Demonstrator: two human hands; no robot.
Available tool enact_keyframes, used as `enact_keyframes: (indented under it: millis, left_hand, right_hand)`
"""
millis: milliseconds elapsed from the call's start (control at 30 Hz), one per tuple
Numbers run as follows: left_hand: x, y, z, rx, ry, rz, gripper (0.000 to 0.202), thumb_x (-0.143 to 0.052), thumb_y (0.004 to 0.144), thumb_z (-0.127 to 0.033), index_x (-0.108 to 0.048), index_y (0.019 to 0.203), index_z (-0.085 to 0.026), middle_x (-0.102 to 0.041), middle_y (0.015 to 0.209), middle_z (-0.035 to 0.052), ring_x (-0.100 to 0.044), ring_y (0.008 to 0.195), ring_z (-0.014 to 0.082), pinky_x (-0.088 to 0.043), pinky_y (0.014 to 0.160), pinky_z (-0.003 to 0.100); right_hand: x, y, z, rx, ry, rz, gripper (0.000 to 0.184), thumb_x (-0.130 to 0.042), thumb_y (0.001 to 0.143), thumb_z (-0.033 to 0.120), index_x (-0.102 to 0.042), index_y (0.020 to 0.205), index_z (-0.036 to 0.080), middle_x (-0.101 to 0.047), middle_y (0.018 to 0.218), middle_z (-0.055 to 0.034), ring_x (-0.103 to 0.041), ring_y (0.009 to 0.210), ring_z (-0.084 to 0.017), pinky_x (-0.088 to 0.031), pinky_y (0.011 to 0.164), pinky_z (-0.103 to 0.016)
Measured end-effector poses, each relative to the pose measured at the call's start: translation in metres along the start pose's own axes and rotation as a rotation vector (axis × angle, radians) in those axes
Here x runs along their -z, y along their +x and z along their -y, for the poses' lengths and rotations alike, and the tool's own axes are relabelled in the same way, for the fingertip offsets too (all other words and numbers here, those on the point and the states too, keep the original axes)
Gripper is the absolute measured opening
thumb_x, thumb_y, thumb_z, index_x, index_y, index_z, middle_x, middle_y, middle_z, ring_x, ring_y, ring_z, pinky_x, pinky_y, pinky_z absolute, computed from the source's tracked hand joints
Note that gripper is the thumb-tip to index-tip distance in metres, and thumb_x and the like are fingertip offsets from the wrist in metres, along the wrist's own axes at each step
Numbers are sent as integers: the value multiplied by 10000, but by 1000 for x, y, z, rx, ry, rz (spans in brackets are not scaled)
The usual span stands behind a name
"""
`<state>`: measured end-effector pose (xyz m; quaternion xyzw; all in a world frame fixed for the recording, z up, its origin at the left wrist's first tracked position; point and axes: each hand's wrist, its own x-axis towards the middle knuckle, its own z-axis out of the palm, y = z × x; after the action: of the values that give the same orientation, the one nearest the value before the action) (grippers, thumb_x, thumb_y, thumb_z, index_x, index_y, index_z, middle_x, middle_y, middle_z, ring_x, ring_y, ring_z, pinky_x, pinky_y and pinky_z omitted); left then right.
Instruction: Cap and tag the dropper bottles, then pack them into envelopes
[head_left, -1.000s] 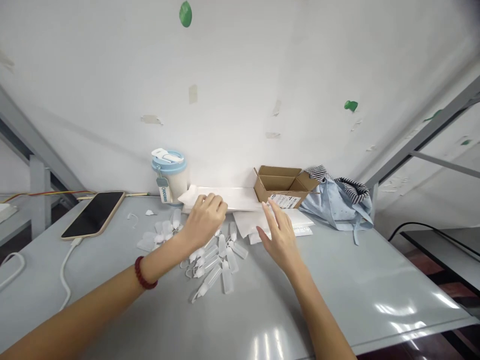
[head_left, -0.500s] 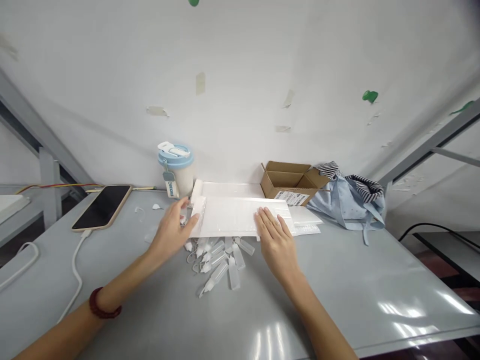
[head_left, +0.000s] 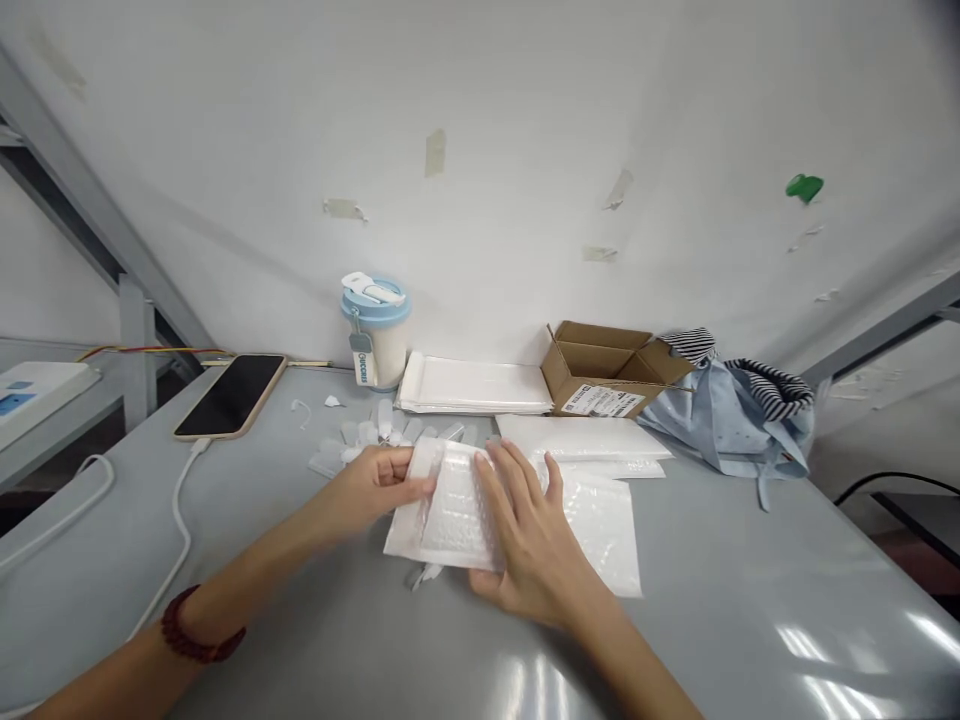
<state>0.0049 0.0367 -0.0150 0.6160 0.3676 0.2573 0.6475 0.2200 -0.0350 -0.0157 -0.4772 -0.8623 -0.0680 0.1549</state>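
A white bubble mailer (head_left: 600,525) lies on the grey table (head_left: 712,600) in front of me, over a pile of small clear plastic bottles (head_left: 360,440). My left hand (head_left: 375,480) pinches the mailer's left end, at its flap. My right hand (head_left: 525,540) lies on top of the mailer with fingers stretched out, thumb curled round its near edge. Most of the bottles are hidden under the mailer.
A stack of white mailers (head_left: 476,385) lies by the wall, more mailers (head_left: 585,440) to its right. A blue-lidded cup (head_left: 375,330), an open cardboard box (head_left: 607,370), a blue bag (head_left: 735,420) and a charging phone (head_left: 232,395) stand around.
The mailer has come from the back of the table toward me, over the bottles. Both hands moved nearer with it, and the view has shifted left.
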Motion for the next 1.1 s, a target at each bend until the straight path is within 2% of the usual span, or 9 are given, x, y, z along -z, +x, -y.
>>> enact_keyframes:
  millis: [67, 100, 233, 300, 500, 600, 733, 1000, 1100]
  left_hand:
    - [-8, -3, 1, -4, 91, 13, 255, -613, 814, -412, -683, 889, -178, -728, 827, 29, -675, 783, 220, -529, 673, 299]
    - [-10, -3, 2, -21, 176, -53, 254, -587, 831, -418, -675, 848, -180, -717, 790, 18, -662, 740, 203, -511, 629, 273]
    - [-1, -2, 5, -191, 645, -579, 291, -472, 886, -390, -634, 744, -194, -664, 696, -2, -559, 622, 155, -409, 539, 241]
    - [9, 0, 4, -262, 772, -671, 269, -469, 881, -356, -623, 727, -198, -647, 693, 3, -529, 635, 158, -392, 549, 247]
    - [14, 0, 10, -375, 1047, -348, 131, -535, 842, -251, -628, 889, -171, -639, 864, 53, -512, 902, 229, -444, 764, 328]
    - [10, 2, 19, -314, 1124, -329, 126, -542, 827, -220, -632, 888, -156, -624, 862, 74, -499, 905, 253, -441, 790, 380]
    - [12, 6, 25, -309, 1093, -355, 116, -532, 827, -215, -632, 785, -173, -619, 790, 62, -514, 862, 242, -450, 746, 357]
    - [20, 2, 6, -386, 953, -535, 368, -381, 940, -287, -502, 604, -201, -539, 600, 15, -484, 695, 184, -412, 625, 289]
    - [17, -2, 1, -438, 891, -414, 348, -404, 941, -286, -493, 616, -201, -530, 611, 4, -484, 706, 173, -416, 639, 276]
  right_hand:
    - [1, 0, 2, -7, 81, 31, 861, -564, 685, 370, -248, 1419, 48, -466, 1318, -254, -375, 1259, -394, -157, 1036, -648]
    - [1, 0, 2, -18, 112, 38, 850, -570, 680, 357, -263, 1410, 48, -494, 1279, -241, -415, 1221, -378, -189, 1039, -627]
    - [-3, 0, -6, -68, 145, 45, 723, -562, 714, 236, -318, 1377, 84, -553, 1205, -203, -508, 1113, -338, -366, 963, -529]
    - [-4, 0, -11, -108, 145, 52, 618, -550, 747, 204, -379, 1334, 110, -587, 1159, -181, -550, 1051, -318, -427, 902, -479]
    - [-2, -1, -23, -211, 184, 11, 469, -535, 832, 271, -433, 1278, 167, -636, 1049, -120, -605, 894, -278, -485, 766, -412]
    - [-1, -2, -26, -220, 185, -2, 479, -528, 834, 272, -423, 1292, 179, -638, 1049, -112, -605, 912, -284, -489, 763, -414]
    - [-3, -2, -25, -208, 179, -1, 516, -533, 832, 295, -411, 1320, 178, -634, 1068, -117, -605, 943, -292, -498, 769, -422]
    - [-7, -2, -21, -213, 204, 44, 602, -571, 822, 302, -343, 1363, 169, -601, 1155, -146, -578, 1027, -309, -489, 839, -453]
    - [-7, -1, -20, -214, 215, 42, 604, -575, 815, 289, -342, 1357, 158, -590, 1169, -156, -569, 1043, -313, -486, 851, -453]
